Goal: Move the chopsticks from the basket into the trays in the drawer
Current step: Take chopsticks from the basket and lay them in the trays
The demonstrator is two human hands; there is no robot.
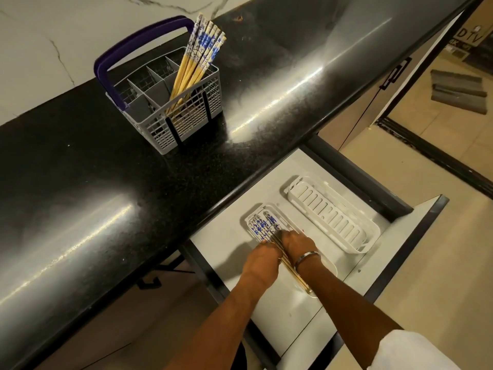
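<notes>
A grey plastic basket point(192, 124) with a dark blue handle stands on the black counter and holds several bamboo chopsticks point(198, 58) with blue-and-white tops, leaning right. Below, in the open drawer point(416, 231), two white trays lie side by side. The left tray point(246, 218) holds several chopsticks point(264, 225) lying flat. My left hand point(262, 259) and my right hand point(296, 244), with a metal bangle on its wrist, press on that bundle from both sides, fingers curled on the sticks. The right tray point(336, 214) has only its slotted insert.
The black granite counter point(133, 188) overhangs the back part of the drawer. A marble wall rises behind the basket. Tiled floor lies to the right, with dark grey flat pieces point(458, 93) lying on it near a cabinet door.
</notes>
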